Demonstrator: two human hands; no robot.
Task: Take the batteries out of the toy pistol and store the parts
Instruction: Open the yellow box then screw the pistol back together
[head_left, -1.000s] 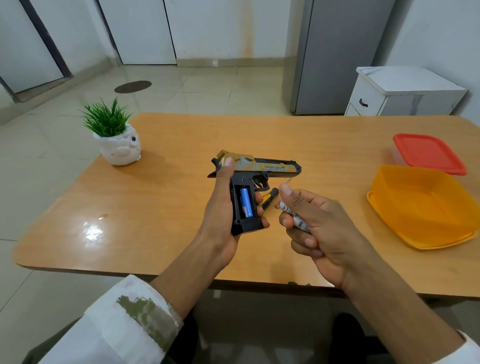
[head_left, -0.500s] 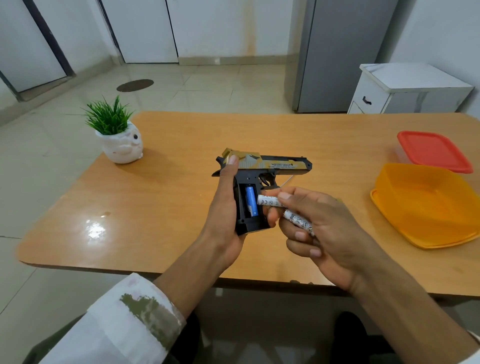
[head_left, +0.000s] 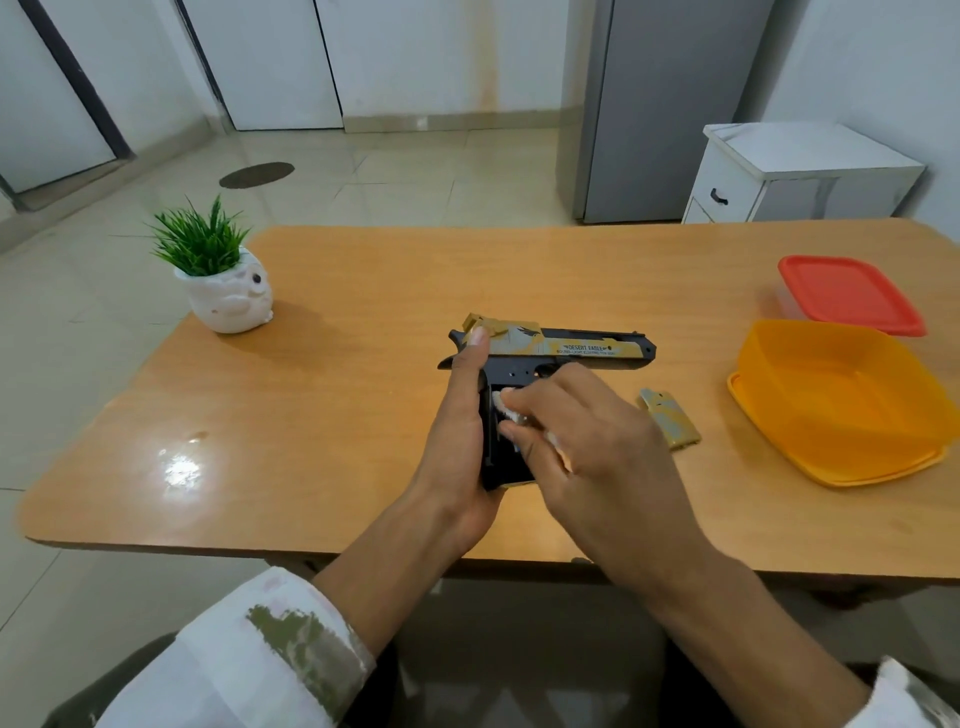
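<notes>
Item: toy pistol (head_left: 550, 349), held above the worktop (head_left: 363, 312) near its front edge, barrel toward the right edge. Your left hand (head_left: 460, 441) was clamped round the handle, thumb on the slide. Your right hand (head_left: 597, 447) kept a white battery (head_left: 506, 408) pinched while its fingertips (head_left: 511, 431) covered the open compartment; contents hidden. Advice: hold the frame steady, lever the remaining cell out by 1 end. Cover plate (head_left: 670, 426) lay beside the orange tub (head_left: 841, 400).

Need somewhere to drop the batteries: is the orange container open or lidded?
Open. The orange container has no lid on and shows its bare inside; nothing is visible in it.
</notes>
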